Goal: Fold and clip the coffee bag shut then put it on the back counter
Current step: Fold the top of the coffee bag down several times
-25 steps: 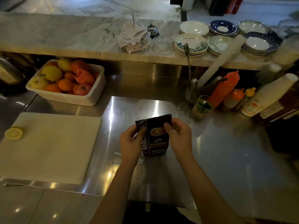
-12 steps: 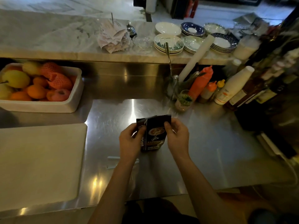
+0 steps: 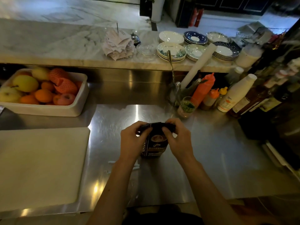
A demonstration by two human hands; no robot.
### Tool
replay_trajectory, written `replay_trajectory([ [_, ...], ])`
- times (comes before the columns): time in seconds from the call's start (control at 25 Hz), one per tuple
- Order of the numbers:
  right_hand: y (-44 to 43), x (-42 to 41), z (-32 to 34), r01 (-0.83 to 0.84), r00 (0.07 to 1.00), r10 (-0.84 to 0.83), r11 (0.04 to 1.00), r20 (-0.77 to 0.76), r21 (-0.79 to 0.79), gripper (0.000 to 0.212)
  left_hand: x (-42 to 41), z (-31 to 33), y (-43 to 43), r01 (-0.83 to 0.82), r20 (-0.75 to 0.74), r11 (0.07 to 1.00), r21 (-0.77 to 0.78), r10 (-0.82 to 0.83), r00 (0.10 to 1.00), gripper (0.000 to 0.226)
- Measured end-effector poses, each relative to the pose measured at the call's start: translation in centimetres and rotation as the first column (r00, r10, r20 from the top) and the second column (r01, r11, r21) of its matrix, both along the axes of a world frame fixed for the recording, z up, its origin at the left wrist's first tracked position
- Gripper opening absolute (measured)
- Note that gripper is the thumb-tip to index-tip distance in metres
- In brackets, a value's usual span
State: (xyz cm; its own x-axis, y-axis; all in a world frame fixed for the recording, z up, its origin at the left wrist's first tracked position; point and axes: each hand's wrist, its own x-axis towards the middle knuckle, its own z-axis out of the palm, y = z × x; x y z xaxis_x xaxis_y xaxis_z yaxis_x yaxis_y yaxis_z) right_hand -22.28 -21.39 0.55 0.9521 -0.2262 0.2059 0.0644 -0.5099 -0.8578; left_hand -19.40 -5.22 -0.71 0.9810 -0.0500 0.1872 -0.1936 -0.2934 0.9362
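Head view looks down on a steel counter (image 3: 211, 159) with a raised marble ledge (image 3: 48, 46) running along its far edge; I take that ledge to be the back counter the task means, and it carries stacked plates (image 3: 172, 51) toward its right end and a spike of paper slips (image 3: 118, 43) near its middle. On the steel surface, a white cutting board (image 3: 40, 163) fills the near left corner, and a white tub of fruit (image 3: 48, 109) sits against the far left edge. Bottles crowd the far right corner, among them a tall orange squeeze bottle (image 3: 203, 90).

Near the middle of the counter the dark coffee bag (image 3: 155, 146) stands upright on its base. The left hand (image 3: 131, 143) and the right hand (image 3: 178, 142) each pinch an end of the bag's top, and the top strip is bent over toward the person, so the fold appears under way rather than finished.

A pale, thin object (image 3: 112, 162) lies on the steel just behind the left wrist, at the near side of the bag; it may be the clip, though it is too faint to tell. No clip is on the bag.

Judged from this, folding is part done, while clipping and the move to the ledge are both left.
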Motion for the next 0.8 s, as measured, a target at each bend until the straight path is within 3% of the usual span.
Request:
replay_trajectory([
  [0.12,-0.8,0.8,0.2,-0.109,0.994,0.110,0.993,0.012,-0.048,0.008,-0.1,-0.2,-0.7,-0.047,-0.034,0.999,0.018,0.047,0.998,0.009],
  [0.4,-1.0,2.1,0.2,-0.133,0.991,0.133,0.991,-0.007,-0.024,0.002,-1.3,-0.2,-3.5,-0.147,-0.131,0.988,-0.049,0.140,0.981,0.017],
  [0.6,-0.9,2.5,-0.1,-0.182,0.983,0.182,0.983,-0.032,-0.011,0.002,-1.3,-0.8,-4.4,-0.325,-0.091,0.945,-0.040,0.321,0.943,0.009],
  [0.8,-0.6,3.3,-0.2,-0.157,0.983,0.153,0.987,-0.096,-0.030,0.010,-1.2,-1.5,-5.4,-0.367,-0.063,0.930,-0.015,0.366,0.929,0.014],
])
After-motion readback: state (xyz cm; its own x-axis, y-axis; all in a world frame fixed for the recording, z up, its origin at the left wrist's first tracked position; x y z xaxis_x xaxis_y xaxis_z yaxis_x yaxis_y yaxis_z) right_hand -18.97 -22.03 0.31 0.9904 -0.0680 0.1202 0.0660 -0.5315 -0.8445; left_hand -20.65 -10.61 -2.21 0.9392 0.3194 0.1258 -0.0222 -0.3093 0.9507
